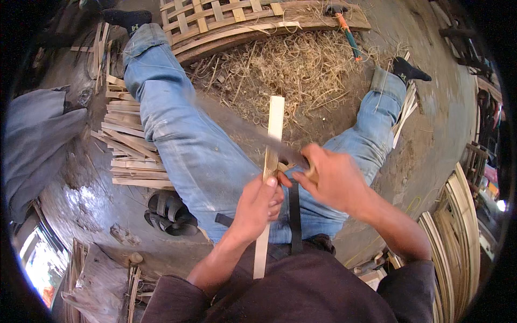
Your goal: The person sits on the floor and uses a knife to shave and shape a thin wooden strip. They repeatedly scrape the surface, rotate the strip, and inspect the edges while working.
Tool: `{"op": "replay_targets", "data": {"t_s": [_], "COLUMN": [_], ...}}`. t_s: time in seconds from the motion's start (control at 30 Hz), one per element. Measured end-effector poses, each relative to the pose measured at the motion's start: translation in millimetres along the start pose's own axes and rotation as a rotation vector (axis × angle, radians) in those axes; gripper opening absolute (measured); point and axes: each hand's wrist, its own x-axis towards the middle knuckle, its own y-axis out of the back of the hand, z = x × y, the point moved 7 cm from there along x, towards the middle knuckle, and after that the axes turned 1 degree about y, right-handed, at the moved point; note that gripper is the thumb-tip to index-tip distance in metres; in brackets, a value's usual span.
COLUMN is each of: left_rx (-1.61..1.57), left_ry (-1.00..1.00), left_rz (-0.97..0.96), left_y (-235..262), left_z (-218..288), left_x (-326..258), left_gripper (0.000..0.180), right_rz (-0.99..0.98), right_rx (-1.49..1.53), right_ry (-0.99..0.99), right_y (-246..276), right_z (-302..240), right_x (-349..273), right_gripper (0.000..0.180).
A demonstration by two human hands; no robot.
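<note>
Grey cloth (37,134): laid on the floor at the far left, apart from both hands.
Cut slats (132,153): stacked in a loose pile on the floor, just beside the outer side of the left leg.
Sandals (167,212): 1 dark pair, set on the floor below the slat pile, close to the left thigh.
Left leg (177,129): clad in blue jeans and stretched out toward the upper left; a dark sock is worn on the foot.
Left hand (258,204): clenched around the bamboo strip, with the thumb pressed against the strip face.
Bamboo strip (272,145): 1 pale strip, held nearly upright between the legs; the lower end is seen near the lap and the upper end reaches toward the shavings.
Blade (253,134): motion-blurred; laid across the bamboo strip just above the left hand, with the tip directed to the upper left.
Shavings (285,64): heaped on the floor between the legs, beyond the top of the strip.
Woven lattice panel (226,16): lying beyond the shavings, at the upper edge.
Right hand (334,180): closed around the blade handle, just right of the strip.
Hammer (347,29): orange and green handle, lying by the panel.
Curved strips (458,231): stacked at the far right.
</note>
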Motion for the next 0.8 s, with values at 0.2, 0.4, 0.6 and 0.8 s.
{"op": "replay_targets", "data": {"t_s": [0.2, 0.4, 0.6, 0.8], "left_rx": [0.103, 0.147, 0.122, 0.117], "left_ry": [-0.069, -0.052, -0.049, -0.018], "left_rz": [0.03, 0.067, 0.064, 0.056], "left_y": [-4.7, -2.4, -0.9, 2.8], "left_z": [5.4, 1.8, -1.3, -11.4], "left_x": [-6.4, -5.7, -5.3, -0.5], "left_gripper": [0.037, 0.037, 0.038, 0.036], "right_rz": [0.015, 0.112, 0.061, 0.035], "right_rx": [-0.509, -0.503, -0.466, -0.484], "right_ry": [0.163, 0.204, 0.234, 0.239], "right_y": [4.1, 3.1, 2.7, 3.1], "right_z": [3.6, -1.5, -5.0, -1.7], "right_x": [-10.8, -14.2, -13.0, -9.5], "right_gripper": [0.019, 0.013, 0.011, 0.009]}}
